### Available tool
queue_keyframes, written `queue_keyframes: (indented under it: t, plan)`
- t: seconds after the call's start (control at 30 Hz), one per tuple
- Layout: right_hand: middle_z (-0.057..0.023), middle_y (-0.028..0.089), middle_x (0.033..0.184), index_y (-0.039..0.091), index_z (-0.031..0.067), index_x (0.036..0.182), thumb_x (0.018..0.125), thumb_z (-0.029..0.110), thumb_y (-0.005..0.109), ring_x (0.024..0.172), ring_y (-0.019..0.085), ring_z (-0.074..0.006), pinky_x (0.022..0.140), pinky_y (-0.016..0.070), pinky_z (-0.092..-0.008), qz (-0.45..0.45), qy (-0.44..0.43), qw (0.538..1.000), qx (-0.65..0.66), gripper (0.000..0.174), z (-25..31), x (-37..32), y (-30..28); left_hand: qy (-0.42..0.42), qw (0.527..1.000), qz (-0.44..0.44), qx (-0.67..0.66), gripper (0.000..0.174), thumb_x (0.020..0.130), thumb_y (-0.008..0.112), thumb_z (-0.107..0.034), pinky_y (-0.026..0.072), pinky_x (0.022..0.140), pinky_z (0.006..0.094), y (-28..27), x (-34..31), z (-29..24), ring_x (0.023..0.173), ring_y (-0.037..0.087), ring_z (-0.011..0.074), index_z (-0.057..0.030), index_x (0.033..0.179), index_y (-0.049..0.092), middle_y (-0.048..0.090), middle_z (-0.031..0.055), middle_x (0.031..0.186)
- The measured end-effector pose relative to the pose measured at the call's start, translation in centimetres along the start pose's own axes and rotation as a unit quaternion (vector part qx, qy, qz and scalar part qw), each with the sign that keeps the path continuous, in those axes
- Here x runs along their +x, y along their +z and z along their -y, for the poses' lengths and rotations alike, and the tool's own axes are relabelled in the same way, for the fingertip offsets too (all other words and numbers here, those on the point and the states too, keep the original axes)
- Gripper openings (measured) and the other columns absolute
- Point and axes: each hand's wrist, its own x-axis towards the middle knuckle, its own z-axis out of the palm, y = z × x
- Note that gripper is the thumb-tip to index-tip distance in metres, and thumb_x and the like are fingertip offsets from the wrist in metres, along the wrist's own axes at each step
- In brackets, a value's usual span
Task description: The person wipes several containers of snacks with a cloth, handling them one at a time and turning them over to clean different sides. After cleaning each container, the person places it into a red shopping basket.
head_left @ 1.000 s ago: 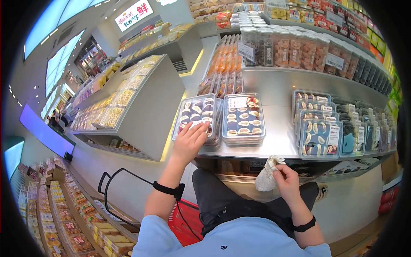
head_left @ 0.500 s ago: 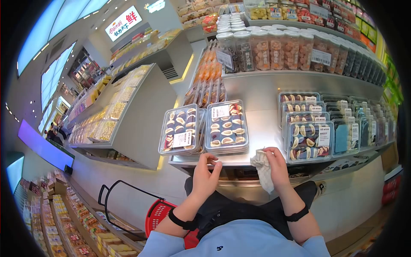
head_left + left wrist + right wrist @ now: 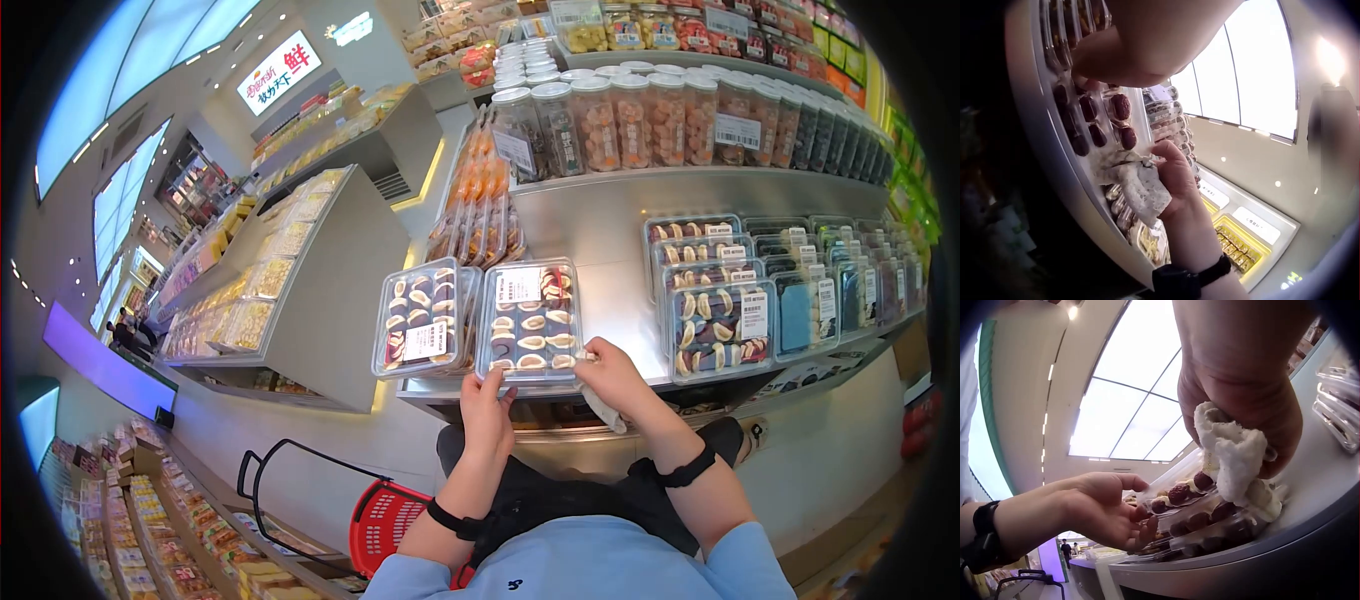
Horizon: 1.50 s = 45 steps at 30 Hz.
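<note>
A clear plastic box of stuffed dates (image 3: 531,322) tops a stack at the display table's front edge. My left hand (image 3: 486,418) grips its near left corner, thumb and fingers at the rim. At the near right corner is my right hand (image 3: 618,382), fingers curled round a crumpled whitish cloth (image 3: 603,410) that hangs below it. The right wrist view shows the cloth (image 3: 1235,464) bunched under the right hand, against the stacked boxes' side. Another box of dates (image 3: 416,312), with a white label, lies on the stack just to the left.
Upright date boxes (image 3: 716,330) stand in rows to the right on the steel display table (image 3: 610,255). Behind are tall lidded jars (image 3: 632,125). A red shopping basket (image 3: 382,520) with a black handle is at lower left, by the person's legs.
My left hand has left the left-hand box and come to the near left corner of the other one. The right hand with the cloth has moved to its right corner. That box has shifted slightly nearer.
</note>
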Motion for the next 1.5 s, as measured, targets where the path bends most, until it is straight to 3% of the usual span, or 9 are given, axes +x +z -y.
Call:
queue_keyframes:
  t: [0.13, 0.27, 0.4, 0.5, 0.77, 1.03, 1.2, 1.37, 1.5]
  plan:
    - [-0.0090, 0.067, 0.090, 0.061, -0.0007, 0.102, 0.089, 0.021, 0.071, 0.083, 0.062, -0.0149, 0.076, 0.0506, -0.0312, 0.070, 0.022, 0.997, 0.017, 0.027, 0.0, -5.2, -1.8, -0.097, 0.973, 0.130, -0.161, 0.037, 0.097, 0.054, -0.007, 0.0428, 0.110, 0.0485, -2.7, -0.1, 1.4, 0.127, 0.053, 0.0269, -0.0074, 0.134, 0.050, 0.057, 0.0124, 0.133]
    - [-0.0023, 0.065, 0.094, 0.060, 0.0031, 0.104, 0.096, 0.009, 0.066, 0.086, 0.060, -0.0080, 0.079, 0.0492, -0.0224, -0.156, -0.061, 0.945, 0.281, 0.012, 3.1, -6.8, -5.3, -0.042, 0.978, 0.138, -0.149, 0.042, 0.100, 0.045, -0.014, 0.0410, 0.113, 0.0504, -3.1, -2.9, 0.3, 0.131, 0.052, 0.0313, -0.0048, 0.141, 0.045, 0.052, 0.0155, 0.141]
    - [-0.0040, 0.066, 0.098, 0.060, 0.0008, 0.110, 0.095, 0.008, 0.066, 0.091, 0.060, -0.0074, 0.081, 0.0496, -0.0236, -0.155, -0.217, 0.954, 0.138, 0.017, 6.4, -5.2, -3.2, -0.039, 0.969, 0.155, -0.187, 0.047, 0.103, 0.043, -0.027, 0.0395, 0.114, 0.0511, -3.0, -3.8, 0.3, 0.137, 0.047, 0.0343, -0.0048, 0.145, 0.041, 0.047, 0.0184, 0.148]
    - [-0.0133, 0.067, 0.103, 0.067, 0.0028, 0.108, 0.082, 0.005, 0.068, 0.098, 0.062, -0.0339, 0.087, 0.0509, -0.0403, -0.099, -0.352, 0.908, -0.206, 0.025, 7.7, -4.0, -0.6, -0.021, 0.970, 0.197, -0.141, 0.047, 0.104, 0.043, -0.029, 0.0398, 0.113, 0.0500, -2.7, -5.1, 0.2, 0.135, 0.049, 0.0329, -0.0046, 0.145, 0.042, 0.049, 0.0172, 0.146]
    - [-0.0082, 0.065, 0.109, 0.068, 0.0067, 0.110, 0.077, 0.007, 0.068, 0.104, 0.061, -0.0290, 0.090, 0.0506, -0.0402, 0.080, -0.486, 0.834, -0.251, 0.033, 7.2, -7.1, 5.7, -0.020, 0.968, 0.197, -0.154, 0.053, 0.110, 0.029, -0.043, 0.0408, 0.112, 0.0413, -3.7, -4.8, 0.0, 0.133, 0.051, 0.0245, -0.0078, 0.147, 0.043, 0.053, 0.0098, 0.143]
    - [-0.0090, 0.063, 0.114, 0.065, 0.0035, 0.108, 0.076, 0.009, 0.065, 0.111, 0.059, -0.0283, 0.096, 0.0490, -0.0402, -0.169, -0.418, 0.802, -0.391, 0.033, 7.4, -3.5, 0.1, 0.003, 0.974, 0.200, -0.110, 0.061, 0.109, 0.030, -0.049, 0.0442, 0.109, 0.0457, -3.5, -6.1, -1.1, 0.131, 0.053, 0.0303, -0.0004, 0.142, 0.045, 0.052, 0.0169, 0.143]
    - [-0.0087, 0.064, 0.120, 0.066, 0.0048, 0.115, 0.076, 0.008, 0.066, 0.116, 0.058, -0.0299, 0.100, 0.0482, -0.0421, 0.021, -0.484, 0.820, -0.304, 0.039, 6.8, -8.9, 6.2, 0.024, 0.982, 0.166, -0.093, 0.057, 0.109, 0.030, -0.047, 0.0425, 0.111, 0.0414, -2.8, -5.8, -0.7, 0.132, 0.052, 0.0260, -0.0050, 0.145, 0.044, 0.053, 0.0131, 0.143]
    - [-0.0049, 0.064, 0.122, 0.066, 0.0096, 0.118, 0.081, 0.015, 0.061, 0.116, 0.059, -0.0225, 0.093, 0.0446, -0.0362, -0.115, -0.463, 0.772, -0.419, 0.037, 7.7, -6.3, 2.7, 0.019, 0.982, 0.143, -0.123, 0.054, 0.111, 0.029, -0.040, 0.0471, 0.105, 0.0412, -3.6, -6.1, -1.7, 0.123, 0.058, 0.0267, 0.0022, 0.139, 0.047, 0.057, 0.0168, 0.135]
    - [-0.0115, 0.066, 0.118, 0.066, 0.0022, 0.117, 0.084, 0.000, 0.059, 0.111, 0.060, -0.0302, 0.095, 0.0489, -0.0413, -0.118, -0.398, 0.848, -0.328, 0.034, 7.7, -3.0, -0.5, 0.044, 0.985, 0.127, -0.109, 0.054, 0.111, 0.028, -0.036, 0.0501, 0.102, 0.0422, -3.6, -6.6, -1.8, 0.118, 0.062, 0.0288, 0.0084, 0.135, 0.048, 0.060, 0.0207, 0.129]
